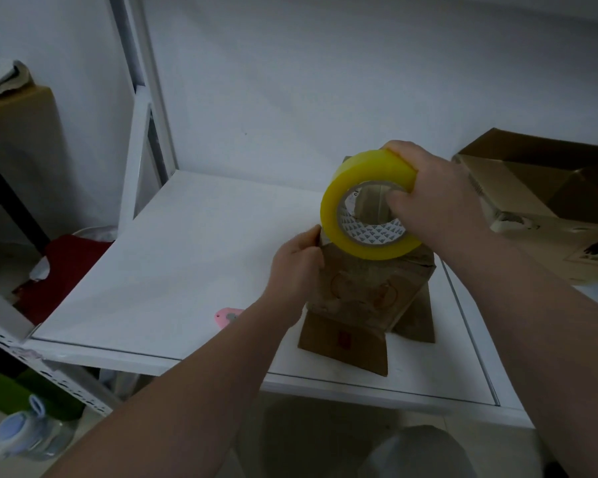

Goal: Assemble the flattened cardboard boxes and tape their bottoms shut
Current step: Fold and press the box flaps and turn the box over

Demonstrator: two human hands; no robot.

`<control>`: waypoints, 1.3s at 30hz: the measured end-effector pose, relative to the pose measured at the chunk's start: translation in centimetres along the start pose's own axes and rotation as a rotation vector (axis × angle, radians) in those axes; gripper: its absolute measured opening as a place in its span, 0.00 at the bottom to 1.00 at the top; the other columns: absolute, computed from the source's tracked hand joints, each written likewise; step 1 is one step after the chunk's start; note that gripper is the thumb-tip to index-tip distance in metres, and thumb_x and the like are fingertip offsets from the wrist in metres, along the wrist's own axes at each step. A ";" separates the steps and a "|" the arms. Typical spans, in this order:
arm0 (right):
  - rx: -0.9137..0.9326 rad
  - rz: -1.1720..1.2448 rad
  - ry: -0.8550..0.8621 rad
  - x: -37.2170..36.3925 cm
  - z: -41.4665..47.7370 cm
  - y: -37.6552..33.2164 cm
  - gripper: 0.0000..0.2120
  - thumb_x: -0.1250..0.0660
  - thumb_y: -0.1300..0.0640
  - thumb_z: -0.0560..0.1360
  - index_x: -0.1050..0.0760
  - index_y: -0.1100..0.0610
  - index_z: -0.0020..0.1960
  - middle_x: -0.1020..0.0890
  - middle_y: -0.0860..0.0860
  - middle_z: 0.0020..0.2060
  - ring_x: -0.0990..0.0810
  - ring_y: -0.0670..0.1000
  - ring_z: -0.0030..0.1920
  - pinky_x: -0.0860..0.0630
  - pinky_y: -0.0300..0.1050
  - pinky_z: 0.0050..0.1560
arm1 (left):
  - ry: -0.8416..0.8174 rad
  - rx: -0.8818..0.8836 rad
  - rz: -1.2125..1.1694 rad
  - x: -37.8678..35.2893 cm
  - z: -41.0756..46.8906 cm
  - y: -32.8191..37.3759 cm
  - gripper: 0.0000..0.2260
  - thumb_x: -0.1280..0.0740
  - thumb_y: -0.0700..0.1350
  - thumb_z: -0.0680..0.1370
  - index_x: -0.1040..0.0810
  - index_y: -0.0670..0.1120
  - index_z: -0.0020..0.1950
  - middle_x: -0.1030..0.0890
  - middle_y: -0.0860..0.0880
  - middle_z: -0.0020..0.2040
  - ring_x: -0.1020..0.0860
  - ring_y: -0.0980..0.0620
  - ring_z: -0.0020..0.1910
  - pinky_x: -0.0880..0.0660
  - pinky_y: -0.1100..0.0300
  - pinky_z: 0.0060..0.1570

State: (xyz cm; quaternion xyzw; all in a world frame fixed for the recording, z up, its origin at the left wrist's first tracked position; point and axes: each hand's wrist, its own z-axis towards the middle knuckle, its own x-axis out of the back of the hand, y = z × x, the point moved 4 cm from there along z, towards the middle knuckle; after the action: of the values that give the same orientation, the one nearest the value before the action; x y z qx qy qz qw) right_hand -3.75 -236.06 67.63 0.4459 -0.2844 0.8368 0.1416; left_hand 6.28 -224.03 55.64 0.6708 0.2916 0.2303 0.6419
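A small brown cardboard box (pixel 366 291) stands on the white table (pixel 173 257), its lower flaps splayed out on the tabletop toward me. My left hand (pixel 296 265) grips the box's upper left edge. Over the top of the box, my right hand (pixel 435 198) holds a big yellow tape roll (pixel 366 201), fingers curled through its core and over its rim. The roll hides the box's top face.
A larger open cardboard box (pixel 546 201) sits at the table's right end. A pink box cutter (pixel 227 316) lies near the front edge, partly under my left forearm. White shelf posts (pixel 142 108) rise at the left; a water bottle (pixel 28 432) lies on the floor.
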 end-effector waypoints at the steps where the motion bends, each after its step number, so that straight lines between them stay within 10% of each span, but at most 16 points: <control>1: -0.002 0.004 0.001 0.0 0.0 0.0 0.27 0.36 0.59 0.72 0.33 0.46 0.70 0.22 0.54 0.53 0.24 0.58 0.49 0.25 0.53 0.48 | -0.057 0.024 -0.025 -0.4 -0.3 -0.2 0.28 0.42 0.36 0.65 0.22 0.48 0.63 0.17 0.50 0.49 0.21 0.50 0.50 0.22 0.57 0.47; 12: -0.037 0.046 0.019 0.3 -0.5 0.0 0.27 0.36 0.60 0.71 0.32 0.46 0.69 0.21 0.53 0.50 0.24 0.57 0.48 0.24 0.54 0.48 | -0.192 0.149 0.326 -0.2 -0.5 0.6 0.35 0.31 0.46 0.63 0.30 0.47 0.71 0.26 0.49 0.67 0.27 0.48 0.63 0.26 0.52 0.59; 16: -0.113 0.172 0.052 -0.1 -0.7 0.6 0.24 0.35 0.59 0.72 0.31 0.48 0.67 0.23 0.51 0.49 0.25 0.54 0.48 0.29 0.45 0.45 | -0.192 -0.092 0.427 -0.6 -0.6 2.9 0.31 0.31 0.43 0.65 0.30 0.50 0.68 0.24 0.52 0.56 0.27 0.54 0.53 0.29 0.68 0.44; 23: -0.275 0.475 0.029 -1.3 -2.1 1.2 0.24 0.34 0.62 0.71 0.31 0.48 0.65 0.23 0.51 0.49 0.24 0.53 0.47 0.30 0.41 0.41 | -0.169 -0.143 0.806 -0.9 -0.3 3.6 0.24 0.35 0.57 0.65 0.23 0.44 0.55 0.19 0.46 0.51 0.21 0.46 0.52 0.25 0.55 0.50; 28: -0.166 0.317 -0.067 0.0 -1.4 1.2 0.26 0.33 0.63 0.70 0.33 0.51 0.66 0.25 0.52 0.45 0.26 0.48 0.39 0.34 0.39 0.31 | 0.041 -0.152 0.989 -1.0 0.3 3.7 0.06 0.31 0.46 0.75 0.22 0.44 0.47 0.20 0.46 0.47 0.22 0.45 0.48 0.27 0.57 0.45; 39: -0.084 -0.312 -0.184 6.9 -2.0 7.0 0.35 0.35 0.61 0.72 0.41 0.38 0.73 0.28 0.54 0.65 0.30 0.58 0.63 0.27 0.50 0.49 | 0.024 -0.254 1.286 -1.0 0.9 4.1 0.24 0.34 0.46 0.78 0.34 0.59 0.73 0.24 0.50 0.65 0.27 0.48 0.64 0.25 0.51 0.57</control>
State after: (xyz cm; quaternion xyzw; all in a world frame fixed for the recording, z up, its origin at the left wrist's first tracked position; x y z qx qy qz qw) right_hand -12.43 -240.58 70.00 0.5530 -0.2584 0.7477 0.2616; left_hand 6.51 -225.39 59.77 0.6277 -0.1900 0.6082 0.4473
